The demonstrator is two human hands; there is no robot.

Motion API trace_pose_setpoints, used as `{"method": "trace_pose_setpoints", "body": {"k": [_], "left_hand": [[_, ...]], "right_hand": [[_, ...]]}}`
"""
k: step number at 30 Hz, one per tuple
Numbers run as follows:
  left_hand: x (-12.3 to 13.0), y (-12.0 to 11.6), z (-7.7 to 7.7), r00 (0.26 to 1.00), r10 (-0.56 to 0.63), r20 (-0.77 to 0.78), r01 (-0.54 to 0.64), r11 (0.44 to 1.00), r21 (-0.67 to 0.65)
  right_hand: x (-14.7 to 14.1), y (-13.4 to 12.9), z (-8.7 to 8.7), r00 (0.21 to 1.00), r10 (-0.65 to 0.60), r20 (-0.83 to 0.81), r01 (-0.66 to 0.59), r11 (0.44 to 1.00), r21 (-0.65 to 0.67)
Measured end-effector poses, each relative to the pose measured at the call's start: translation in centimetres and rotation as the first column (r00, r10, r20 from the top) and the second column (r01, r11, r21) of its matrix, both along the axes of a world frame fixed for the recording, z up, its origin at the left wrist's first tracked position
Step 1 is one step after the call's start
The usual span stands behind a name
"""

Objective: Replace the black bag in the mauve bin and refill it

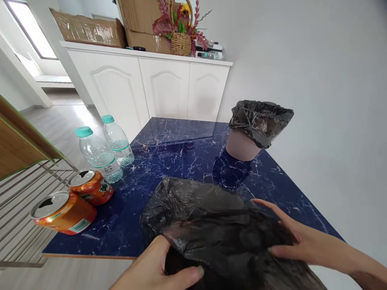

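The step in hand looks to be loosening and spreading the crumpled, thin black plastic bag (208,197) between 2 bare hands. It lies bunched at the near edge of the dark-blue, marble-patterned bench (181,155), in front of the pale round bin (242,146) with a black liner (260,117) folded over its rim. The next move calls for a light hold on both sides of the film, as it probably slips and clings.

The left hand (155,262) has thumb and index finger spread moderately, with the bag's near folds between them; its other fingertips are hidden, so how firm that hold is cannot be told. The right hand (302,241) has its fingers wide around the bag, thumb on the near face, index finger along the far side.

To the left stand 2 clear bottles with teal caps (98,155) and 2 orange metal cans (65,213).
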State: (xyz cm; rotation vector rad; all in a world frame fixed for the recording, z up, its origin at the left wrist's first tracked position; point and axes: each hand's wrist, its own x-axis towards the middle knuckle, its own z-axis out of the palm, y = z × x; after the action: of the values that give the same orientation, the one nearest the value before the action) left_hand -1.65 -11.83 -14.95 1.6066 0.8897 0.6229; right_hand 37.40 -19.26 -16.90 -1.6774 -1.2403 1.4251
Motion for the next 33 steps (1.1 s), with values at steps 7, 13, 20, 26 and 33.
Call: {"method": "trace_pose_setpoints", "body": {"k": [7, 13, 20, 26, 33], "left_hand": [[4.8, 5.5, 3.6, 0.997, 0.048, 0.067, -0.052, 0.997, 0.063], [6.4, 7.9, 5.7, 0.706, 0.448, 0.549, -0.275, 0.887, -0.37], [4.6, 8.8, 2.1, 0.707, 0.63, 0.322, -0.425, 0.742, -0.519], [1.4, 5.9, 1.1, 0.802, 0.593, -0.07, -0.586, 0.76, -0.279], [-2.3, 4.9, 1.9, 0.898, 0.434, -0.063, -0.437, 0.899, -0.038]], "right_hand": [[-2.7, 4.6, 1.3, 0.945, -0.316, 0.086, 0.292, 0.932, 0.215], [-2.1, 5.2, 1.2, 0.886, -0.352, -0.302, 0.392, 0.916, 0.082], [-2.9, 5.4, -1.0, 0.849, -0.15, -0.507, 0.175, 0.985, 0.001], [-3.2, 6.2, -0.1, 0.919, 0.07, -0.387, -0.074, 0.997, 0.006], [-3.7, 9.4, 0.3, 0.859, 0.019, -0.511, -0.043, 0.998, -0.035]]}}
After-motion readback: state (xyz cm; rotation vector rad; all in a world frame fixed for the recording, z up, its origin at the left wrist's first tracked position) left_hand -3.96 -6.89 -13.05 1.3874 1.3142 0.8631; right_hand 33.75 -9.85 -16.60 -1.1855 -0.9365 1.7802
